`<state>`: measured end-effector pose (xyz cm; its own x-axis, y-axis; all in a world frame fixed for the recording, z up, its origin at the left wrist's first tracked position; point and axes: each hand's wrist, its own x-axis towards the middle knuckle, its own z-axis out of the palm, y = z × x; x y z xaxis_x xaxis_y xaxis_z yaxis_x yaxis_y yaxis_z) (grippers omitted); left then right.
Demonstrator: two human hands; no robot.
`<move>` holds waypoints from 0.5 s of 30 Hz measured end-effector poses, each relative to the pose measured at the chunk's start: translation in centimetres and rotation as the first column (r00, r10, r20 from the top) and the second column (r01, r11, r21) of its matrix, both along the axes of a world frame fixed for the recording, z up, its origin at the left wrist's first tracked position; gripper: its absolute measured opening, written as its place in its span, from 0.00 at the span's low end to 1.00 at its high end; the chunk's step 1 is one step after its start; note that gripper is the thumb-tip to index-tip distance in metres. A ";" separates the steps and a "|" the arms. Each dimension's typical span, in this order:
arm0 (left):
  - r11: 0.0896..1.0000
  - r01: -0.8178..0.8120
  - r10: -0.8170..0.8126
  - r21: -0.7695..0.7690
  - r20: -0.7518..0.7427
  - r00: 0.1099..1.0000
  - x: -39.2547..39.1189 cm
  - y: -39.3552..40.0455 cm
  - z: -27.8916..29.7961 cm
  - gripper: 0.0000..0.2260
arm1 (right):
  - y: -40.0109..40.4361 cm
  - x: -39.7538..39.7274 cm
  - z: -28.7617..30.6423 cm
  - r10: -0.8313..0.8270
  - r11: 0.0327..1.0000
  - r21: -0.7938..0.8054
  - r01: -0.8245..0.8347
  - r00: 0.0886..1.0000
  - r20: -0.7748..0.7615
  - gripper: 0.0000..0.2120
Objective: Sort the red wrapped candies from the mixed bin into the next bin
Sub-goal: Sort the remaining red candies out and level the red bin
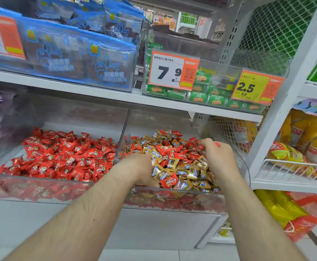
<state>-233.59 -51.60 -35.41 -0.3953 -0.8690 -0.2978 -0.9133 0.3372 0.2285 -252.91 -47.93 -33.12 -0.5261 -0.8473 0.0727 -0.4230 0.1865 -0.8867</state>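
Two clear plastic bins stand side by side on the lower shelf. The mixed bin point(174, 193) on the right holds gold wrapped candies point(195, 171) and red wrapped candies point(169, 180) jumbled together. The left bin point(41, 182) holds only red candies point(65, 153). My left hand point(138, 167) is dug into the near left side of the mixed pile, its fingers buried among the wrappers. My right hand point(217, 154) sits on the pile's right side with curled fingers, and a bit of red shows at its fingertips.
A clear divider wall point(122, 134) separates the two bins. The shelf above carries blue snack bags point(74, 59) and a bin of green packets point(206, 95) with orange price tags. Wire baskets with yellow bags point(293, 157) stand at the right.
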 end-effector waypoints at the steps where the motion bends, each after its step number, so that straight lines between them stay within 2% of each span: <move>1: 1.000 0.000 0.000 -0.007 0.005 1.000 0.0 0.1 0.0 0.18 | 0.2 0.0 0.1 -0.011 1.000 -0.002 0.011 0.999 0.030 0.21; 5: 0.998 -0.035 0.033 -0.054 -0.041 0.999 0.2 0.3 0.1 0.10 | 0.9 -0.5 0.2 -0.007 1.000 -0.019 0.012 0.975 0.221 0.12; 7: 0.996 -0.060 0.053 -0.060 -0.119 0.991 0.5 0.5 0.6 0.11 | 1.2 -0.8 0.5 0.021 1.000 -0.025 -0.013 0.936 0.350 0.08; 9: 0.995 -0.083 0.068 -0.062 -0.211 0.975 0.9 0.6 1.2 0.11 | 1.4 -1.1 0.8 0.038 0.999 -0.030 -0.028 0.919 0.393 0.10; 11: 0.993 -0.118 0.104 -0.020 -0.349 0.931 1.3 0.6 1.3 0.07 | 1.4 -1.6 0.7 0.041 0.999 -0.033 -0.032 0.945 0.325 0.14; 13: 0.993 -0.118 0.115 0.025 -0.474 0.873 1.3 0.7 1.1 0.01 | 1.1 -1.8 0.3 0.050 0.999 -0.011 -0.049 0.987 0.155 0.11; 15: 0.998 -0.064 0.063 0.015 -0.512 0.856 0.8 0.6 1.1 0.07 | 0.4 -1.8 -0.2 0.073 0.997 0.037 -0.070 0.992 -0.103 0.09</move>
<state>-232.82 -50.97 -34.36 -0.4350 -0.8980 -0.0662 -0.6868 0.2834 0.6693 -254.67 -47.53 -33.30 -0.4551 -0.8853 0.0951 -0.5257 0.1809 -0.8312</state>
